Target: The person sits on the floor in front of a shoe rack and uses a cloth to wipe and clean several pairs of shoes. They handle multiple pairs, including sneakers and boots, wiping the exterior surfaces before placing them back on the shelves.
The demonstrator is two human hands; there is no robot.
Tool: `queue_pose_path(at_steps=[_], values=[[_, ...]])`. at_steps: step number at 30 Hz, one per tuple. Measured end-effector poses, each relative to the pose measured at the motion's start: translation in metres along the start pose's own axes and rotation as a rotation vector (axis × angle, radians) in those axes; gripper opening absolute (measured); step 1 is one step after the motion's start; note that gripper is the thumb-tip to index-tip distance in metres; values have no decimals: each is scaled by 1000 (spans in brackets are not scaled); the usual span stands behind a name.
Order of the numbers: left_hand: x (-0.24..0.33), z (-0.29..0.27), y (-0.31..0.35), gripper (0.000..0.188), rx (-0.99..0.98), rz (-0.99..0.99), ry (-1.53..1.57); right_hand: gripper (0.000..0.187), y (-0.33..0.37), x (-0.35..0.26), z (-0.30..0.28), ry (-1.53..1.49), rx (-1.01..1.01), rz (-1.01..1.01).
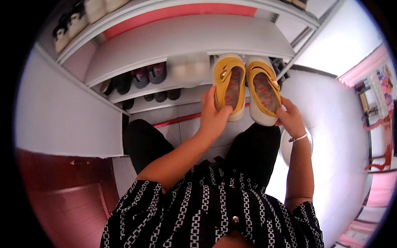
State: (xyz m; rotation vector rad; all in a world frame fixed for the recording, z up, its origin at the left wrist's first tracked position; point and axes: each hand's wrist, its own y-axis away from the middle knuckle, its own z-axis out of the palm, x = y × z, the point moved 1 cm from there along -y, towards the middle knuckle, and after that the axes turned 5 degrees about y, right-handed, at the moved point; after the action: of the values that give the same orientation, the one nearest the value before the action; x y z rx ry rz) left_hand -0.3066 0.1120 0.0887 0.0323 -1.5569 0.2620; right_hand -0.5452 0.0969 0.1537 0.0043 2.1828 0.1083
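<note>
"The left hand [215,118] — what has it got, and what stands left of it?"

"Left of it, farther from the body, dark sneakers [141,77] stand on the lower shelves of a grey rack [194,35]. A pale patch [188,68] just ahead of the hand is too blurred to name. The hand itself is closed on the heel of the left shoe [230,84], thumb over the inner rim, fingers along the outer side."

"What's that shoe made of?"

"Smooth faux leather, I'd guess, in mustard yellow: rounded toe, a strap with a gold-toned ornament, a thick whitish sole. The insole is greyish with reddish patterning."

"And moving right?"

"The right shoe [261,89], its mirror twin, lies between the two hands, just beside the first. The right hand [291,119] grips its heel from the outer side. A thin pale bracelet [298,137] rings that wrist, and a round whitish object [286,149] shows behind the forearm."

"Which step is this?"

"Handling the pair at the rack, I'd say: soles down, toes pointing away from both hands. Whether the toes rest on a shelf, I can't tell."

"And the next move?"

"It would call for both grips working together, heels level — and care at the shelf edge beyond the hands."
</note>
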Motion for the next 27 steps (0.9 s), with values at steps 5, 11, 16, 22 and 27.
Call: queue_pose_path(at_steps=[5,11,16,22,27], values=[[32,-81,18,68,194,160,10,44,-3,-53,50,-71,-109,-227],[50,-229,-45,63,475,320,-61,39,-58,-172,172,-230,-256,-326],[59,-336,-101,61,588,142,122,38,-132,-232,294,-259,-370,-364],[30,-408,-172,55,726,47,12,36,-197,-277,385,-133,-323,-438],[2,-457,-210,54,781,58,66,37,-221,-302,423,-46,-325,-458]])
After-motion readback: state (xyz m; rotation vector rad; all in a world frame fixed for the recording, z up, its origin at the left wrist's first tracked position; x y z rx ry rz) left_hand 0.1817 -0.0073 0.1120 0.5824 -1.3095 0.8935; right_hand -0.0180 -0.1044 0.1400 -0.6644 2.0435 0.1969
